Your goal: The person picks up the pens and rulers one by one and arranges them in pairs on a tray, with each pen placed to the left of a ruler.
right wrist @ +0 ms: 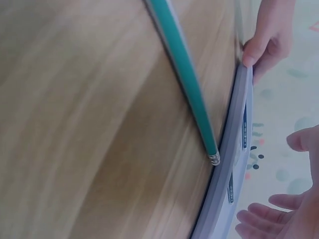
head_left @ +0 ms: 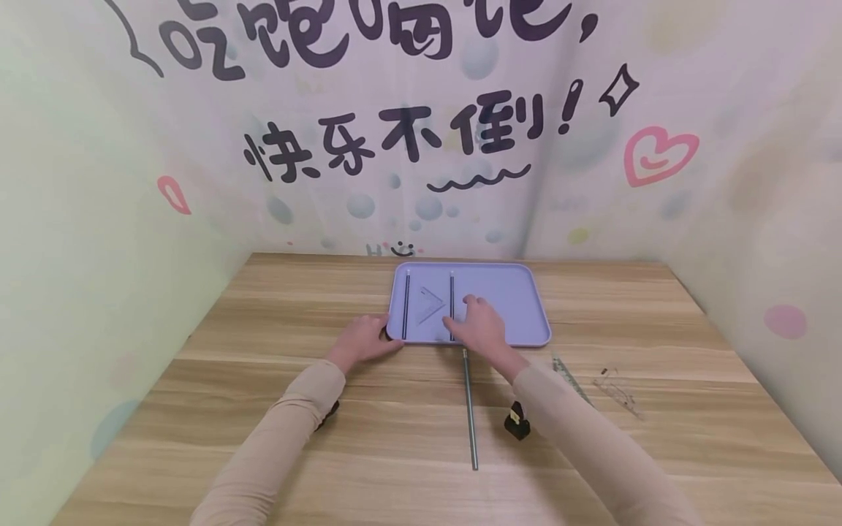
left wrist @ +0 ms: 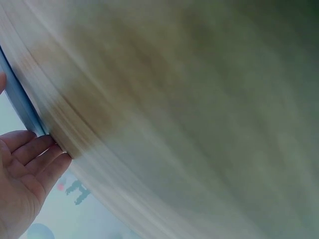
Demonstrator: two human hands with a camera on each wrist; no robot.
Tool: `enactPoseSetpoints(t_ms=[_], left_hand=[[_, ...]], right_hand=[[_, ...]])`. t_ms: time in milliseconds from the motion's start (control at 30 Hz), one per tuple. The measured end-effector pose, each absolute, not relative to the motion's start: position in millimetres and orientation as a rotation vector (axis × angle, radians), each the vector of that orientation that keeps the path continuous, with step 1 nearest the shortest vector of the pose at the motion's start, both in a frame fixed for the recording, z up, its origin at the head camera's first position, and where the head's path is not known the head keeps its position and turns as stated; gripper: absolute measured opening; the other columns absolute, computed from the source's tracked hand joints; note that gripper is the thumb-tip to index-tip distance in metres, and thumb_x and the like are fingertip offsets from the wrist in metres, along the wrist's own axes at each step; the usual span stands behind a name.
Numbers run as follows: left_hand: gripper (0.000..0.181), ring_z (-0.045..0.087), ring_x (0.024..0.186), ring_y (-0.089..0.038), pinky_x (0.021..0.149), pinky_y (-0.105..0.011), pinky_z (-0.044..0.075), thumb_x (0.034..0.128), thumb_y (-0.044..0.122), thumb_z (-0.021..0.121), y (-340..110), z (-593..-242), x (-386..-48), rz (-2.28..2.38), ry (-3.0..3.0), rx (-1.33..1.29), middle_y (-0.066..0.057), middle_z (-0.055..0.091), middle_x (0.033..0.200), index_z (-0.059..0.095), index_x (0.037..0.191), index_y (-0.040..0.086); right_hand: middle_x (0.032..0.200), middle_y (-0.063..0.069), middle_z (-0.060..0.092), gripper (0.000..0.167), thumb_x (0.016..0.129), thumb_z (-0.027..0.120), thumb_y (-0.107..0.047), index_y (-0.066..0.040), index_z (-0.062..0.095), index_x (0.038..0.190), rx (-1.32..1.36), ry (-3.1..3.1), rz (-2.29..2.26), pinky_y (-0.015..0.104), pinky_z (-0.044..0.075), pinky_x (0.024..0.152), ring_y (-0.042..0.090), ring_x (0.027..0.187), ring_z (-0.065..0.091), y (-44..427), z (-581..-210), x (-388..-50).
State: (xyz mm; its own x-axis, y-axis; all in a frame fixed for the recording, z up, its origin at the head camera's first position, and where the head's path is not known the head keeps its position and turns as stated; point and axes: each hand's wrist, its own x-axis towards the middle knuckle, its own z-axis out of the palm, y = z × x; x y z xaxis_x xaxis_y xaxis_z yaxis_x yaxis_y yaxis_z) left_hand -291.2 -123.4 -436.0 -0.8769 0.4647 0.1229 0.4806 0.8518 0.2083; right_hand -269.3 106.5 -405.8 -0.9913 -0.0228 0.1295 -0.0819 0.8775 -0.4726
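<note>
A purple tray (head_left: 506, 307) lies at the back of the table, holding two dark pencils (head_left: 406, 307) and a clear set square (head_left: 430, 305) between them. My left hand (head_left: 362, 340) holds the tray's near left corner; the left wrist view shows that hand (left wrist: 25, 174) with its fingers at the tray edge (left wrist: 19, 94). Over the tray, beside the right-hand pencil (head_left: 452, 292), hovers my right hand (head_left: 483, 329), fingers spread and holding nothing. In the right wrist view this hand (right wrist: 294, 209) is above the tray rim (right wrist: 227, 164), near a green pencil (right wrist: 187, 74).
The green pencil (head_left: 470, 416) lies on the wooden table in front of the tray. To its right are a black sharpener-like object (head_left: 517, 421), a clear ruler (head_left: 571, 380) and another clear drawing tool (head_left: 618, 393). A dark object (head_left: 327, 415) is partly hidden by the left sleeve.
</note>
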Motion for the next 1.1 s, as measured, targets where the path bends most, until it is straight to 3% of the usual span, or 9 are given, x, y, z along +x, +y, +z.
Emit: enactPoseSetpoints(t_ms=[567,1100], left_hand=[[0.044,0.053,0.067,-0.017,0.067,-0.034,0.047,0.0780,0.044,0.064,-123,-436,-291,-0.375,-2.966,-0.751,-0.005,0.060,0.075,0.059,0.096,0.004],[0.040,0.053,0.065,-0.018,0.066,-0.036,0.046,0.0776,0.042,0.065,-123,-432,-288,-0.387,-2.938,-0.773,-0.005,0.058,0.071,0.058,0.091,0.005]], right_hand=[[0.128,0.025,0.044,0.079,0.081,0.055,-0.054,0.004,0.039,0.132,0.582,-2.803,0.339,0.051,0.032,0.096,0.040,0.118,0.040,118,-414,-247],[0.147,0.022,0.017,0.097,0.078,0.044,-0.068,-0.001,0.019,0.143,0.609,-2.947,0.243,0.056,0.015,0.104,0.044,0.132,0.016,124,-418,-221]])
